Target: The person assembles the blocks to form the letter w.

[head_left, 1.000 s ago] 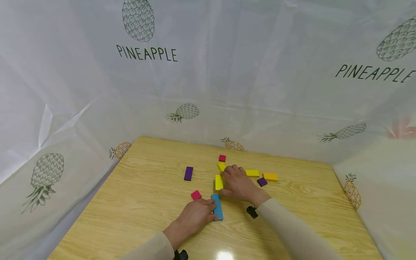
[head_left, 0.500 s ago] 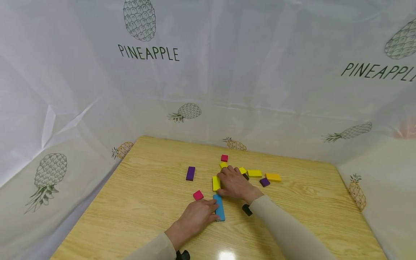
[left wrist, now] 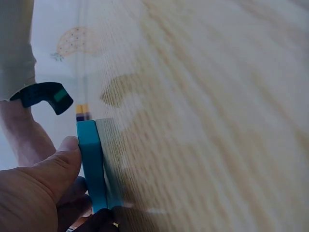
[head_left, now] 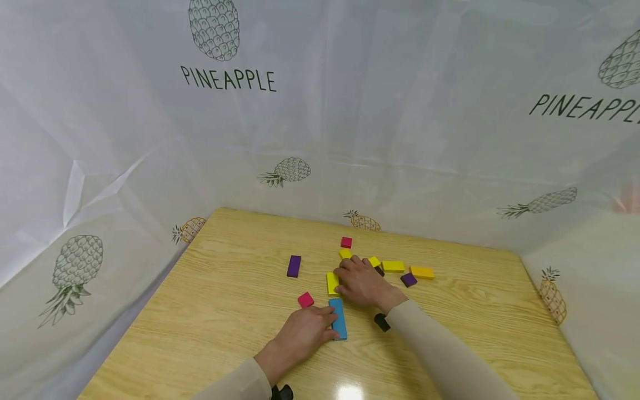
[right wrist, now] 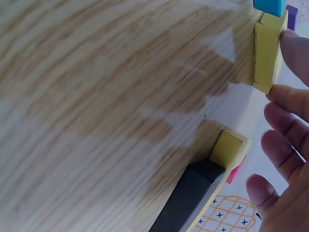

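In the head view my left hand [head_left: 302, 329] holds a blue block [head_left: 342, 329] flat on the table, its thumb and fingers against the long side. In the left wrist view the thumb presses the near end of this blue block [left wrist: 91, 159]. My right hand [head_left: 365, 282] pinches a yellow block [head_left: 332, 283] just beyond the blue one's far end. Seen from the right wrist, the thumb and index finger touch this yellow block [right wrist: 268, 53], which lies close to the blue block [right wrist: 269, 6]; the other fingers are loosely bent. Part of the yellow block is hidden by fingers in the head view.
A pink block [head_left: 305, 300] lies beside the left hand, a purple block [head_left: 294, 266] farther back. Beyond the right hand are a red block [head_left: 346, 242], another yellow block [head_left: 393, 266], an orange block [head_left: 422, 273] and a dark purple block [head_left: 409, 280]. A printed curtain [head_left: 320, 139] surrounds the table.
My right hand has shifted left with the yellow block, bringing it in line with the blue block's far end. A yellow and a dark block behind that hand are now uncovered. The left hand stays put.
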`<state>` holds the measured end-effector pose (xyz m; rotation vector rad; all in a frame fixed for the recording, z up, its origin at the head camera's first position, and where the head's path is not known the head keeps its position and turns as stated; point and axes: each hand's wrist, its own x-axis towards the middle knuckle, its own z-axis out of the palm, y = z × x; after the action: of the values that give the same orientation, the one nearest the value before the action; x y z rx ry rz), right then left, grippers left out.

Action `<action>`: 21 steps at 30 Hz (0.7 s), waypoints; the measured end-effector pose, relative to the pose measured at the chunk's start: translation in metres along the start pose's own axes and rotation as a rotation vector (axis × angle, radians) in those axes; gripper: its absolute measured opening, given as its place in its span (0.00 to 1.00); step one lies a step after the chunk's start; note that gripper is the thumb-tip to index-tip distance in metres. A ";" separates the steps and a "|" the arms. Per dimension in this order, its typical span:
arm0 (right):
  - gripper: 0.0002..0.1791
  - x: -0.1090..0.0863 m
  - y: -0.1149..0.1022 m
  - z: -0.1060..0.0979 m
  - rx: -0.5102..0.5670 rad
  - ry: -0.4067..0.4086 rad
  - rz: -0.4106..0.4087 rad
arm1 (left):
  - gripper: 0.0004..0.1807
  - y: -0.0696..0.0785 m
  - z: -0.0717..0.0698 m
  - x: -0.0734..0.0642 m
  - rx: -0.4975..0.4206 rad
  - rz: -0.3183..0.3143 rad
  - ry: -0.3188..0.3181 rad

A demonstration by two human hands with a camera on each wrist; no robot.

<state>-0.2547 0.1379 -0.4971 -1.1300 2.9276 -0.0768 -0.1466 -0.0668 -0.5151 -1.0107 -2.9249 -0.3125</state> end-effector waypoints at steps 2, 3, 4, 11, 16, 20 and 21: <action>0.24 -0.001 0.000 0.000 -0.006 0.004 -0.011 | 0.24 0.000 0.000 0.000 -0.002 -0.001 -0.005; 0.24 -0.002 0.000 0.000 -0.008 0.007 -0.016 | 0.25 0.000 0.000 0.001 -0.003 -0.001 -0.004; 0.24 -0.002 0.000 -0.001 -0.010 0.010 -0.020 | 0.25 0.000 0.001 0.000 -0.004 0.001 -0.002; 0.24 -0.004 -0.003 -0.002 -0.032 0.007 -0.030 | 0.25 -0.002 0.004 0.000 0.002 0.008 0.030; 0.24 -0.006 -0.004 -0.003 -0.036 0.008 -0.031 | 0.25 -0.002 0.005 0.000 -0.007 0.008 0.038; 0.25 -0.007 -0.004 -0.003 -0.034 0.004 -0.030 | 0.25 -0.001 0.005 -0.001 -0.015 0.009 0.041; 0.25 -0.007 -0.004 -0.003 -0.034 0.002 -0.031 | 0.25 -0.001 0.004 -0.001 -0.014 0.010 0.042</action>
<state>-0.2469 0.1394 -0.4941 -1.1799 2.9246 -0.0282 -0.1467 -0.0672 -0.5198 -1.0070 -2.8836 -0.3501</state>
